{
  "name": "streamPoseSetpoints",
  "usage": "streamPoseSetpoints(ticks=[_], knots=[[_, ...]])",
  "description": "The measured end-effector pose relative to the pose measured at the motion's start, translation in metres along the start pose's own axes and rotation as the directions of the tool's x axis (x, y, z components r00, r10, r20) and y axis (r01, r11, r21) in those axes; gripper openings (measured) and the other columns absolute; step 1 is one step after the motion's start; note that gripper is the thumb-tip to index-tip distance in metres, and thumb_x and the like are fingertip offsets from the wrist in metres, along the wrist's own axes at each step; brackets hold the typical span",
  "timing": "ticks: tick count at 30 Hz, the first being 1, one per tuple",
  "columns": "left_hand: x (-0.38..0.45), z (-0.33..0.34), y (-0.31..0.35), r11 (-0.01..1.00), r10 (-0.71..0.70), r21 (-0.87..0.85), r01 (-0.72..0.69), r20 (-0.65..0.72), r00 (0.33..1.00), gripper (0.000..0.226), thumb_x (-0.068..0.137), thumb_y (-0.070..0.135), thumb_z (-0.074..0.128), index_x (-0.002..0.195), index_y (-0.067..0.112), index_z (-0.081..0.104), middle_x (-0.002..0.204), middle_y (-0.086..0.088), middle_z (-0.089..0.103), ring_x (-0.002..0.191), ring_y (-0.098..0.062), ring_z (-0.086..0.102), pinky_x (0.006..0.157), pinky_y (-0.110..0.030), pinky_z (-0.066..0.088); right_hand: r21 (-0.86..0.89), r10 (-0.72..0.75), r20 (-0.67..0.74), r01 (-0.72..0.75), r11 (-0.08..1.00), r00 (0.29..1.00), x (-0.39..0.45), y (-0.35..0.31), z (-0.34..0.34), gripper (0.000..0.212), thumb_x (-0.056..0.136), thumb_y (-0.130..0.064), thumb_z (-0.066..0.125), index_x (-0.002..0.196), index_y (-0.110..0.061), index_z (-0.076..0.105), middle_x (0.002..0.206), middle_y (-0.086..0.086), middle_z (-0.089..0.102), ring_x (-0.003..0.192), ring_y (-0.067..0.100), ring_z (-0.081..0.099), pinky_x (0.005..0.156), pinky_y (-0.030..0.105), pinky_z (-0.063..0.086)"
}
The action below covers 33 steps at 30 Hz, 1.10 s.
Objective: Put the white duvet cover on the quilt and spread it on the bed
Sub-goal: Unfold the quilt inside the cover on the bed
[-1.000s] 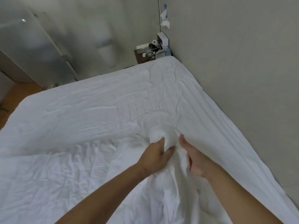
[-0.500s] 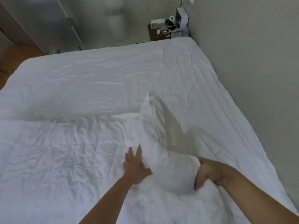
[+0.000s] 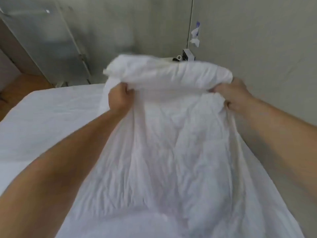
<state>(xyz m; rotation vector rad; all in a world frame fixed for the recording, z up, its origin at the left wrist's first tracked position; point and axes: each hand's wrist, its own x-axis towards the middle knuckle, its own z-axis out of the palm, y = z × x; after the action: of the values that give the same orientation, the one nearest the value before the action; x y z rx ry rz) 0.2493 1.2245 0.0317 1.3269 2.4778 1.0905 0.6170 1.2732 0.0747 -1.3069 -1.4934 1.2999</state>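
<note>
While both arms reach forward, the left hand [image 3: 120,98] grips the top edge of the white duvet cover [image 3: 168,134] in a fist, and the right hand [image 3: 235,95] grips the same edge further right. Cover is raised above the bed [image 3: 51,114], top folded over away from the camera, rest hanging down wrinkled. Frame blurry. Grey wall [image 3: 257,40] behind.

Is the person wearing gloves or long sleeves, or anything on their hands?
No. The left hand and the right hand are both bare, with no gloves, and no rings that I can make out. Both forearms are uncovered as far as the picture shows, so no sleeves are in view. No watch or bracelet shows on either wrist.
</note>
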Motion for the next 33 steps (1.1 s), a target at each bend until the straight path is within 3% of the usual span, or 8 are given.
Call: streamPoseSetpoints(ticks=[3,7,14,19,22,25,28,33], knots=[[0.051,-0.010,0.081,0.937,0.071,-0.349,-0.032,0.099,0.993,0.068,0.096,0.040,0.060,0.154,0.019,0.030,0.158,-0.009,0.037,0.133,-0.027,0.050,0.104,-0.038,0.048,-0.167,-0.130,-0.394,0.068,0.984,0.910,0.052,-0.059,-0.014,0.118,0.071,-0.057,0.083,0.161,-0.016,0.019,0.160,0.007,0.034,0.138,0.018,0.047,0.106,0.025,0.046],[0.017,0.035,0.096,0.860,0.453,-0.007,-0.510,0.472,0.756,0.069,0.105,0.025,0.050,0.162,0.027,0.012,0.170,-0.006,0.007,0.156,-0.025,0.014,0.125,-0.037,0.017,-0.486,0.023,-0.133,-0.085,0.870,0.991,0.072,0.007,0.003,0.115,0.074,-0.075,0.069,0.162,-0.025,0.012,0.165,0.006,0.028,0.148,0.026,0.035,0.120,0.039,0.032],[-0.134,0.182,-0.096,0.813,0.098,0.262,-0.519,0.818,0.566,0.063,0.105,0.042,0.046,0.160,0.022,0.023,0.168,-0.006,0.020,0.152,-0.027,0.026,0.121,-0.045,0.028,-0.741,0.580,-0.113,-0.458,0.492,0.807,-0.031,0.315,-0.001,0.127,0.081,-0.079,0.059,0.160,-0.011,-0.013,0.170,0.015,-0.005,0.157,0.033,0.006,0.126,0.042,0.016],[-0.243,0.244,-0.200,0.809,0.153,0.289,-0.512,0.738,0.657,0.072,0.075,0.053,0.082,0.132,0.026,0.046,0.134,-0.003,0.046,0.110,-0.021,0.065,0.074,-0.041,0.060,-0.613,0.590,-0.261,-0.603,0.510,0.764,-0.059,0.446,-0.028,0.142,0.069,-0.066,0.081,0.160,-0.012,-0.012,0.170,0.011,0.003,0.157,0.030,0.009,0.123,0.044,0.024],[-0.272,0.282,-0.233,0.927,-0.123,0.344,-0.152,0.659,0.742,0.064,0.095,0.061,0.052,0.143,0.021,0.040,0.135,-0.002,0.053,0.121,-0.020,0.059,0.096,-0.035,0.050,-0.648,0.568,-0.263,-0.579,0.494,0.779,-0.050,0.478,-0.042,0.152,0.053,-0.080,0.081,0.162,-0.015,-0.002,0.168,0.007,0.017,0.154,0.029,0.023,0.119,0.045,0.031],[-0.280,0.308,-0.236,0.892,-0.428,0.174,0.416,0.620,0.658,0.069,0.091,0.062,0.059,0.125,0.002,0.054,0.110,-0.010,0.070,0.103,-0.027,0.068,0.089,-0.036,0.053,-0.819,0.548,-0.271,-0.489,0.300,0.791,-0.041,0.496,-0.039,0.129,0.055,-0.088,0.069,0.156,-0.030,0.013,0.159,0.000,0.031,0.146,0.027,0.034,0.110,0.050,0.035],[-0.271,0.321,-0.226,0.622,-0.508,-0.235,0.747,0.605,0.613,0.060,0.080,0.041,0.080,0.103,-0.009,0.056,0.064,-0.013,0.056,0.053,-0.022,0.054,0.058,-0.034,0.051,-0.898,0.289,-0.194,-0.288,0.333,0.938,-0.048,0.506,-0.031,0.063,0.089,-0.053,0.059,0.143,-0.025,0.041,0.134,-0.001,0.061,0.122,0.023,0.059,0.099,0.040,0.047],[-0.252,0.339,-0.193,0.122,-0.566,-0.534,0.837,0.655,0.501,0.064,0.087,0.016,0.075,0.138,0.015,0.036,0.090,-0.012,0.061,0.073,-0.024,0.062,0.074,-0.042,0.060,-0.675,0.346,0.098,-0.193,0.712,0.933,-0.096,0.469,-0.019,0.062,0.094,-0.022,0.057,0.153,-0.025,0.037,0.137,-0.003,0.061,0.125,0.021,0.059,0.104,0.031,0.046]])
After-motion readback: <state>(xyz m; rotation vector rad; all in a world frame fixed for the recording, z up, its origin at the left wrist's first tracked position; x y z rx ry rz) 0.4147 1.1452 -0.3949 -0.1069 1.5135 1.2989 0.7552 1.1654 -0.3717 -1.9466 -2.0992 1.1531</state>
